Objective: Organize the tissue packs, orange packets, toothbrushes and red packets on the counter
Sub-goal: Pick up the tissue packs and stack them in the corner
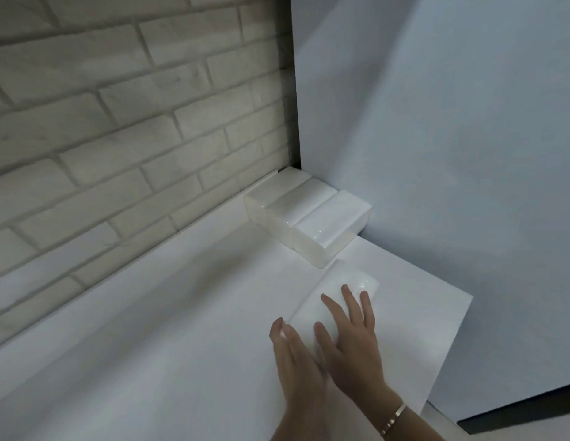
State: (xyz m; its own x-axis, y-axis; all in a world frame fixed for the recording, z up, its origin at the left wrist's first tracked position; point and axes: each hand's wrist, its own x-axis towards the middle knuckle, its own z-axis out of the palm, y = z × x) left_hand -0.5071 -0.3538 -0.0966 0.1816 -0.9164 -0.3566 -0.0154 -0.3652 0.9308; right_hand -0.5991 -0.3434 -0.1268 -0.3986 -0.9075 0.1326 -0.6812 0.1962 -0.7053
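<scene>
Three white tissue packs [309,214] lie side by side in the far corner of the white counter [150,345], against the brick wall and the right wall. A fourth white tissue pack [334,291] lies just in front of them. My right hand [350,338] rests flat on top of this pack with fingers spread. My left hand [293,358] presses against its near left edge. Both hands touch the pack on the counter. No orange packets, toothbrushes or red packets are in view.
A pale brick wall [118,122] runs along the back of the counter. A plain white wall [452,154] bounds the right side. The counter's right edge [449,354] ends near my right wrist, which wears a bracelet [393,418].
</scene>
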